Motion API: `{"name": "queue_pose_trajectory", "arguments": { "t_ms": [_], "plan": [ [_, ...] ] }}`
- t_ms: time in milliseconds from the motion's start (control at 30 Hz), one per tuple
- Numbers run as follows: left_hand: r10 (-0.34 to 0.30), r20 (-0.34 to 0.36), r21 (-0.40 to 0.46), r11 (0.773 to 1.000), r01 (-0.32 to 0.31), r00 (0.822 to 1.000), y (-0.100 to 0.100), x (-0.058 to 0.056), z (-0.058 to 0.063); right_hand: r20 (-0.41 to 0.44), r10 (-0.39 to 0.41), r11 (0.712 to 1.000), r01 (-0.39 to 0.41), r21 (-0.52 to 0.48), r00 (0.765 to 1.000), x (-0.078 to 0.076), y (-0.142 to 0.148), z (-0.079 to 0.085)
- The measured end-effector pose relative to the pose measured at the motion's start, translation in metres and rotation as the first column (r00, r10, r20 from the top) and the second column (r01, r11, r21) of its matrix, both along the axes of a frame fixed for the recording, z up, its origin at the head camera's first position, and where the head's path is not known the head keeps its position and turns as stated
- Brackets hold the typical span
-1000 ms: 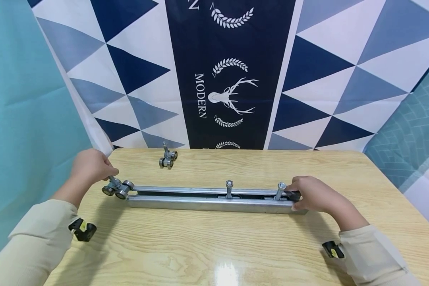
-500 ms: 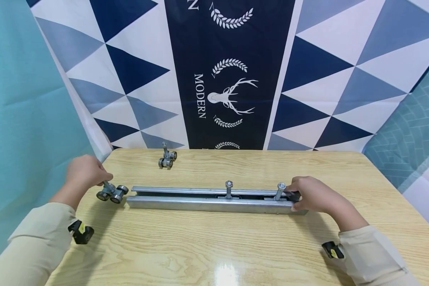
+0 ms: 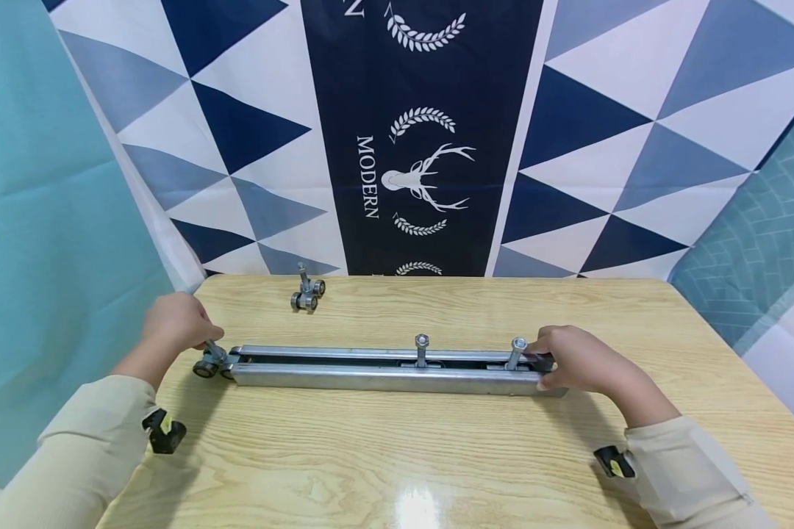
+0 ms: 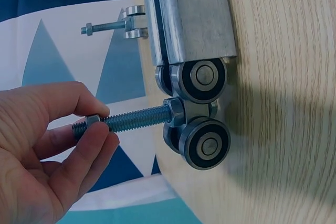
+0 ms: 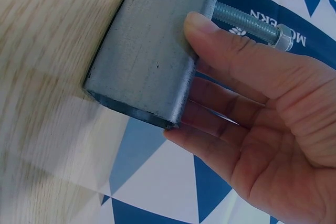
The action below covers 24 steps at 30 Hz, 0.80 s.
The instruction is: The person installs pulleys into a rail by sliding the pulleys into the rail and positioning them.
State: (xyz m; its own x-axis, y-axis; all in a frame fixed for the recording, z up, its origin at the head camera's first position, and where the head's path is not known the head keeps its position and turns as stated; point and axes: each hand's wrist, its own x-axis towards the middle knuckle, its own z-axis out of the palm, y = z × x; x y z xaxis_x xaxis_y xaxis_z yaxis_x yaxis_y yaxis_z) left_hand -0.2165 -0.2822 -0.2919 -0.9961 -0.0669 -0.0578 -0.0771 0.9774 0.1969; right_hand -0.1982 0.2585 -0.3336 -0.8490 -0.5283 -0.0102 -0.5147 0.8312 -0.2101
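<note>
A slotted metal track (image 3: pixel 370 378) lies lengthwise across the table, slot facing up. My left hand (image 3: pixel 177 323) pinches the threaded bolt of a roller trolley (image 4: pixel 205 142) near its nut. In the left wrist view, the trolley's front wheels sit right at the track's open left end, the rear wheels outside. Around the track's right end, my right hand (image 3: pixel 578 358) grips the walls, thumb on the near side (image 5: pixel 152 35). Two bolts, one mid-track (image 3: pixel 422 351) and one near the right end (image 3: pixel 517 353), stand up out of the slot; their trolleys are mostly hidden inside.
Another roller trolley (image 3: pixel 307 290) stands on the table's far left part, bolt upward. Behind the wooden table (image 3: pixel 344 455) hangs a patterned cloth (image 3: pixel 430 147), with a teal cloth (image 3: pixel 53 242) along the left.
My left hand drew the trolley slightly left and down, away from the track, then brought it back right against the track's left end. My right hand keeps its grip in place.
</note>
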Motion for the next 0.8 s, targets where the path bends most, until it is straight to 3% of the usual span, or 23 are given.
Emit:
{"name": "queue_pose_trajectory", "arguments": {
  "t_ms": [800],
  "plan": [
    [-0.091, 0.019, -0.020, 0.996, 0.091, 0.996, 0.025, -0.002, -0.003, -0.012, 0.008, 1.000, -0.008, -0.016, 1.000, 0.001, 0.000, 0.001]
  ]
}}
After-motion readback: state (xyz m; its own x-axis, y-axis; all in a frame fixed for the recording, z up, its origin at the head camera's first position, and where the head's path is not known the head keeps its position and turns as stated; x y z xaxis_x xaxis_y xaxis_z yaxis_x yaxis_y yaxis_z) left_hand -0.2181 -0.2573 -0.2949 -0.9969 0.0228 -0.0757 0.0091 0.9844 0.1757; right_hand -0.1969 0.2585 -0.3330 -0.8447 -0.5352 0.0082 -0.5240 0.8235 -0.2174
